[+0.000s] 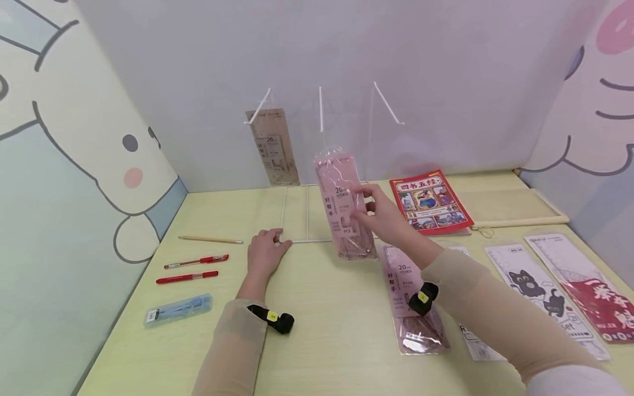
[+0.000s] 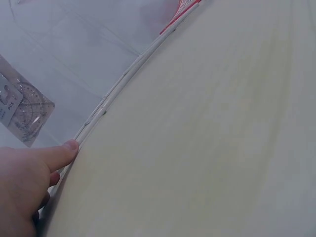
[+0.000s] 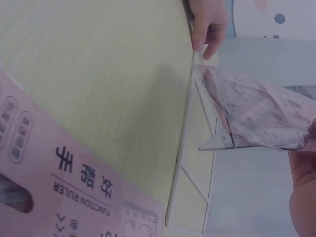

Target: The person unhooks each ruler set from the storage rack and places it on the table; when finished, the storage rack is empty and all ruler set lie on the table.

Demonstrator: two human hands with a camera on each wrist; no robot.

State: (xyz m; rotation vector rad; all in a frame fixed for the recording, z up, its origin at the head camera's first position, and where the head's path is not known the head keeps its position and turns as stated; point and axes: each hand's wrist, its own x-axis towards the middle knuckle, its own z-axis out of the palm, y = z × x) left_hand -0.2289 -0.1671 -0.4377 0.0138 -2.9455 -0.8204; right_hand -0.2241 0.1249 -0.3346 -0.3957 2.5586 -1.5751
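My right hand pinches a pink ruler set in a clear packet by its right edge. It holds the packet upright in the air below the middle prong of a white wire display rack. In the right wrist view the packet's clear lower end shows rulers inside. My left hand grips the front left corner of the rack's base, its thumb over the wire. From the left prong hangs a brownish ruler set. Another pink ruler set lies under my right forearm.
Left on the table lie a pencil, two red pens and a blue pen case. To the right are a red comic book, a wooden-edged board, a cat ruler set and a red-and-white packet.
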